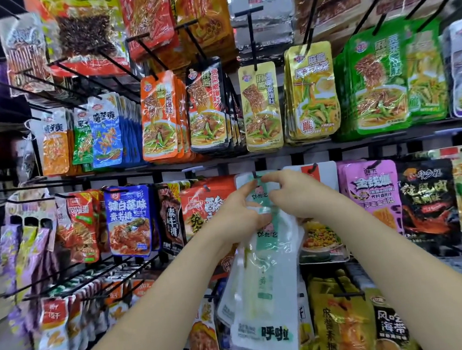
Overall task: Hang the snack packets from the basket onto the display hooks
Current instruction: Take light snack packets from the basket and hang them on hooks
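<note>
Two bare forearms reach up from the lower edge of the view. The left hand (234,210) pinches the upper left edge of a bunch of white-and-green snack packets (265,289). The right hand (298,194), fingers curled, grips the upper right edge. The packets hang from this two-handed grip with the long axis near upright and the printed bottom edge lowest. The target display hook (254,175) shows as a short black tip just above the packets' top edge, between the two sets of fingertips and slightly nearer the left hand; the hang hole must therefore travel up and onto that tip. Whether the hole already meets the hook cannot be told. A red packet (204,205) and a purple packet (370,187) hang on either side. Behind them, a black rail (347,143) carries further rows of hooks and packets. At far left is a dim, blurred aisle. The basket is not in view.
</note>
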The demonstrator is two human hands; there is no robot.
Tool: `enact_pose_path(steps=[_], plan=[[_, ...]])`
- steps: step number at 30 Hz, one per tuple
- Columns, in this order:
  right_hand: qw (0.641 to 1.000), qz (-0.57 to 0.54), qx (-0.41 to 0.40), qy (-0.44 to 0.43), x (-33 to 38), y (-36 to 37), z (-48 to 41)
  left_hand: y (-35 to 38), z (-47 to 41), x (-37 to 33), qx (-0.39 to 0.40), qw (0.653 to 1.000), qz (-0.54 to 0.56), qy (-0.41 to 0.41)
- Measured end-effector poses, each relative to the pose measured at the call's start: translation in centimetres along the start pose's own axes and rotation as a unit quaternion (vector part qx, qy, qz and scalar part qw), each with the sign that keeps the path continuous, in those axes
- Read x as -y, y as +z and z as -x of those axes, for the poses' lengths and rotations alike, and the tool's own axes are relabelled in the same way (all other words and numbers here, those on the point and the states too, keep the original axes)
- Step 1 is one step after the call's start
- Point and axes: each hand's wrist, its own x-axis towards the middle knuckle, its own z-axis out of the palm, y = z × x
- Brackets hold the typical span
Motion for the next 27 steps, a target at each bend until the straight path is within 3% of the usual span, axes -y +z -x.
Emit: enact_pose_path(steps=[5,8,13,16,19,22,27], plan=[[0.984,-0.174,0.034,0.015,-0.5,0.7,-0.6,0.1,-0.9,0.2,-0.006,0.999,0.046,-0.017],[0.977,-0.212,0.026,0.015,-0.7,1.1,-0.9,0.3,-0.9,0.7,-0.042,0.998,0.048,-0.028],[0.968,-0.246,0.04,0.027,-1.6,2.1,-1.6,0.5,-0.7,0.6,-0.009,0.998,0.013,-0.054],[0.939,-0.337,0.059,0.034,-1.8,2.0,-1.4,0.4,0.0,0.8,-0.03,0.999,0.026,-0.023],[0.9,-0.425,0.087,0.035,-2.5,1.2,0.8,0.1,1.5,1.0,-0.102,0.994,0.026,0.019],[0.889,-0.45,0.086,0.012,-3.8,1.1,3.5,-0.8,2.9,1.8,-0.141,0.986,0.08,0.047],[0.919,-0.393,0.036,0.011,-4.0,3.1,5.8,-1.5,4.8,2.4,-0.139,0.985,0.027,0.1]])
